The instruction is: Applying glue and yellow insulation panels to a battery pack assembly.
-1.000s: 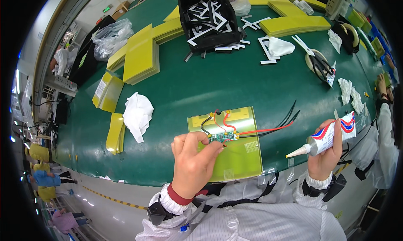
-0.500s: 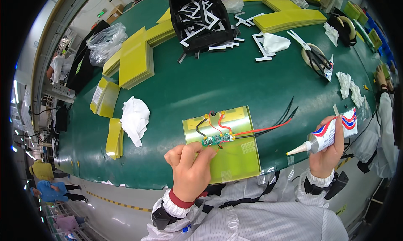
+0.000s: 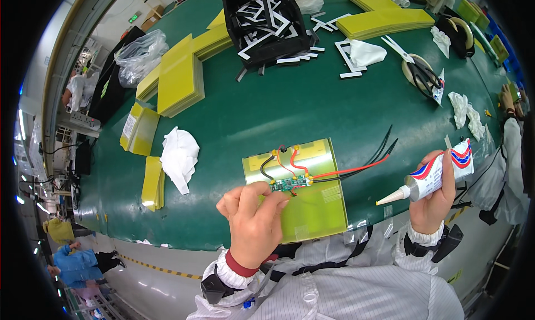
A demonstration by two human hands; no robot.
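Observation:
My left hand (image 3: pixel 251 222) is closed, its thumb and fingertips pinching the left end of a small green circuit board (image 3: pixel 291 183). That board lies over a battery pack (image 3: pixel 315 211) with yellow-green panels, near the table's front edge. Black and red wires (image 3: pixel 356 172) run from the board's right end out over the tabletop. Short black and red leads also join the board to the pack's far side. To the right, my right hand (image 3: pixel 432 206) is wrapped round a white, red and blue glue tube (image 3: pixel 424 182). Its pale nozzle (image 3: pixel 393 196) points left, apart from the pack.
A black bin (image 3: pixel 267 27) of black-and-white strips stands at the far side of the green table (image 3: pixel 245 108). Stacked yellow-green sheets (image 3: pixel 179 80), a white cloth (image 3: pixel 179 158), black-handled scissors (image 3: pixel 421 72) and tape rolls lie around. Another person's hand (image 3: pixel 506 97) shows at far right.
My left fingers have shifted slightly up, covering more of the circuit board's left end. The glue tube has moved a little left in my right hand. A distant person in blue has moved.

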